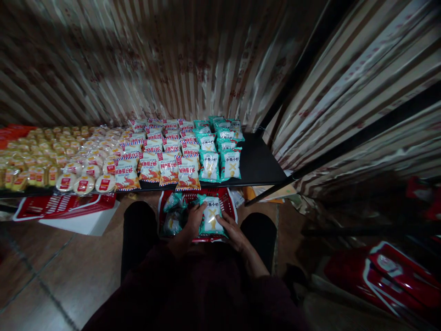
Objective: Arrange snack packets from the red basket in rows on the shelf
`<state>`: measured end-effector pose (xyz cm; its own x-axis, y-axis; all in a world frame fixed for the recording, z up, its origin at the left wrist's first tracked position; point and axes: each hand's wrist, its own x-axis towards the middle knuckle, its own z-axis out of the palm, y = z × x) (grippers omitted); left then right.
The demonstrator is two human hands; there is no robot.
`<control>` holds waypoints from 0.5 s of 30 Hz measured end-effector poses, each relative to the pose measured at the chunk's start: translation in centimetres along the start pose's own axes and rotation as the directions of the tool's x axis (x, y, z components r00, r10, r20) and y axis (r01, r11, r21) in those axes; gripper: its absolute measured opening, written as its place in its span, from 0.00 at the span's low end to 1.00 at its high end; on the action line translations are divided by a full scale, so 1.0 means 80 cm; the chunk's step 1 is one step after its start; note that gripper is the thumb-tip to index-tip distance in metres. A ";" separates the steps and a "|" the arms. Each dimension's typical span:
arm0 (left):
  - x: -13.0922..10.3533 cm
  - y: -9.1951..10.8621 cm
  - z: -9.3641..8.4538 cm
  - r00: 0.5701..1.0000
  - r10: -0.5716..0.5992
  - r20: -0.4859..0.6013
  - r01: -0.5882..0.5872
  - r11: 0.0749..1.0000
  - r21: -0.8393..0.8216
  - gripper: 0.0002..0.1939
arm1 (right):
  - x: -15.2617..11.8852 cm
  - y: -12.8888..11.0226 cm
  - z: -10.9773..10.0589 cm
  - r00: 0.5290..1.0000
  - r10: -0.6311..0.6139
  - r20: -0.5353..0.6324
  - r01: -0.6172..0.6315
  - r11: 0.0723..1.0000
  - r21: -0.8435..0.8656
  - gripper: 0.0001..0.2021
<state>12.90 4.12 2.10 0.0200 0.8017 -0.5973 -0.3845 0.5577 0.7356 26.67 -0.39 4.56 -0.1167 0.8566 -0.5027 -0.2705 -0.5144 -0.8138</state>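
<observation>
Between my two hands is a teal-and-white snack bag (211, 215), held over a red plastic basket (228, 202) on the floor between my knees. My left hand (195, 221) grips the bag's left edge, thumb on its front. On the opposite edge my right hand (233, 231) holds it with the fingers partly hidden behind. More teal bags (172, 221) lie in the basket's left side. Just above, on the black shelf (258, 161), matching teal bags (230, 164) stand in rows, beside rows of white-and-orange snack bags (188, 173).
Further left on the shelf sit round wrapped cakes (83, 185) and yellow packaged cakes (37, 175). A second red basket (65, 207) is under the shelf at left. A slanting black metal bar (330, 151) crosses at right. Striped curtains (165, 59) hang behind. Red packages (396, 276) lie lower right.
</observation>
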 end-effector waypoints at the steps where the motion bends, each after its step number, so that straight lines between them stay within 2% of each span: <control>1: -0.004 0.003 0.003 1.000 0.007 0.011 -0.007 1.000 0.005 0.17 | -0.002 -0.001 0.000 1.000 -0.014 -0.003 0.014 1.000 0.012 0.28; 8: -0.022 0.022 0.020 0.996 0.025 0.083 -0.026 1.000 0.011 0.16 | -0.014 -0.016 -0.004 0.999 -0.028 -0.034 0.030 0.998 0.048 0.30; 15: -0.031 0.033 0.026 0.996 0.053 0.067 -0.058 0.996 0.074 0.15 | -0.020 -0.031 0.000 0.997 -0.021 -0.074 0.027 0.996 0.081 0.26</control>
<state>13.75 4.01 6.18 0.0610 0.8429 -0.5346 -0.3161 0.5244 0.7906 27.55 -0.48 7.41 -0.0398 0.8616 -0.5060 -0.3503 -0.4863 -0.8005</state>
